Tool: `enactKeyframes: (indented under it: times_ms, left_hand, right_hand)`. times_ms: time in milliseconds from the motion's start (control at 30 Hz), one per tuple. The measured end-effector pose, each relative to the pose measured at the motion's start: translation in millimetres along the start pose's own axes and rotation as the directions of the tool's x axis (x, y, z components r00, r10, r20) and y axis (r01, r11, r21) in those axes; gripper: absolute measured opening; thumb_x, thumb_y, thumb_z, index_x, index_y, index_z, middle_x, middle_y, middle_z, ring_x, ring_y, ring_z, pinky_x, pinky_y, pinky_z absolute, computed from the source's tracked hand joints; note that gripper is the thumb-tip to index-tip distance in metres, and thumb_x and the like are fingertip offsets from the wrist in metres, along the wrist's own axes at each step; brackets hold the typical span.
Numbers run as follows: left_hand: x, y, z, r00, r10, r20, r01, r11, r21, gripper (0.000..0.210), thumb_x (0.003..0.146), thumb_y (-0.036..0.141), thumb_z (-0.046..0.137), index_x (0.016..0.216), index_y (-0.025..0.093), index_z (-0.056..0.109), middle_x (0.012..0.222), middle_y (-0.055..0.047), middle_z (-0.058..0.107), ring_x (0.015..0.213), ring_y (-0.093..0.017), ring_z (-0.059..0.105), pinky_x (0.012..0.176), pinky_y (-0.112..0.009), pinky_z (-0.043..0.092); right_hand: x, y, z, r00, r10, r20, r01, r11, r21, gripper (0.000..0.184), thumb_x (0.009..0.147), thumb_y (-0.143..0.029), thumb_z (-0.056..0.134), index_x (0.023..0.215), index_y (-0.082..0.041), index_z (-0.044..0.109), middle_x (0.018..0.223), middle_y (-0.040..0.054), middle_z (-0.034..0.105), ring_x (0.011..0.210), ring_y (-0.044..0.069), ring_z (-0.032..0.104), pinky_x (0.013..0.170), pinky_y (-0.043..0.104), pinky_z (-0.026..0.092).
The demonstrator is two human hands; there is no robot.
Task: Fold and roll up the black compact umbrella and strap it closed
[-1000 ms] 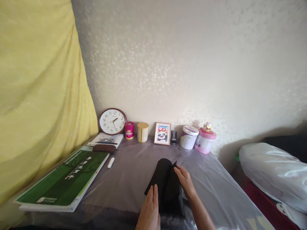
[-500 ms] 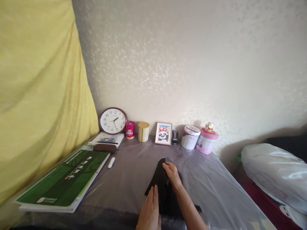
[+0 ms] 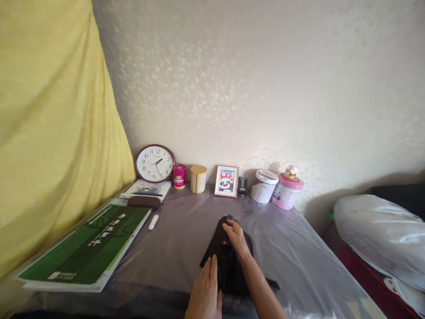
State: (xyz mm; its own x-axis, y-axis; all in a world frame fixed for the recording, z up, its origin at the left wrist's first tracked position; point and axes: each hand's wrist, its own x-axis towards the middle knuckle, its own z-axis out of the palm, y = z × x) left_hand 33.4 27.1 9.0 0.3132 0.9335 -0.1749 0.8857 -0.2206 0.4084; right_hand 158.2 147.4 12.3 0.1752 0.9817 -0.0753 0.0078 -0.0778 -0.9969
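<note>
A black cloth item [image 3: 212, 248], folded into a rough wedge with a narrow strap end [image 3: 272, 283] poking out at the right, lies on the table in front of me. Its exact kind does not show. My left hand [image 3: 206, 283] rests along its lower left edge, fingers stretched and close together. On the upper part of the cloth is my right hand [image 3: 236, 235], fingers slightly bent, thumb apart from them and touching the fabric. My right forearm hides part of the cloth's right side.
A green book [image 3: 89, 243], brown case [image 3: 144, 202] and small white object [image 3: 153, 222] lie left. Along the wall stand a clock [image 3: 155, 163], pink tin [image 3: 179, 176], yellow-lidded can [image 3: 198, 179], panda picture frame [image 3: 226, 181], black device [image 3: 242, 186], white tub [image 3: 264, 187] and pink tub [image 3: 286, 191].
My right hand's fingers have shifted slightly up and left on the cloth, with the thumb now showing apart. My left hand stays at the lower edge. The view has tilted a little.
</note>
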Motion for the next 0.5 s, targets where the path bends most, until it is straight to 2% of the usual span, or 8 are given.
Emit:
enactKeyframes:
  times_ms: [200, 367, 500]
  left_hand:
    - [-1.3, -1.9, 1.0, 0.999, -0.011, -0.039, 0.01, 1.0, -0.019, 0.072, 0.073, 0.013, 0.039, 0.139, 0.005, 0.011, 0.147, -0.012, 0.021, 0.134, -0.02, 0.026, 0.108, -0.032, 0.027]
    - [-2.9, -5.2, 3.0, 0.997, -0.012, -0.076, 0.007, 0.998, -0.065, 0.069, 0.076, 0.015, 0.037, 0.139, 0.005, 0.011, 0.146, -0.013, 0.025, 0.132, -0.019, 0.029, 0.108, -0.031, 0.028]
    - [-2.1, -10.1, 7.5, 0.992, 0.014, -0.127, -0.025, 0.996, -0.082, 0.066, 0.076, 0.017, 0.037, 0.138, 0.003, 0.017, 0.145, -0.015, 0.027, 0.132, -0.021, 0.03, 0.107, -0.035, 0.029]
  right_hand:
    - [-4.0, -4.7, 3.0, 0.997, 0.061, 0.053, -0.064, 0.996, 0.056, 0.051, 0.076, -0.034, 0.063, 0.119, -0.012, 0.048, 0.052, -0.0038, 0.059, 0.045, 0.012, 0.061, 0.041, 0.02, 0.049]
    - [-6.0, -6.8, 2.9, 0.997, 0.03, 0.071, -0.036, 0.995, 0.094, 0.052, 0.077, -0.034, 0.062, 0.12, -0.011, 0.045, 0.054, -0.0025, 0.061, 0.048, 0.013, 0.063, 0.045, 0.02, 0.05]
    - [-5.9, -8.0, 7.3, 0.994, 0.046, 0.1, -0.052, 0.997, 0.056, 0.051, 0.078, -0.03, 0.061, 0.121, -0.011, 0.043, 0.056, -0.0019, 0.063, 0.049, 0.012, 0.063, 0.045, 0.019, 0.049]
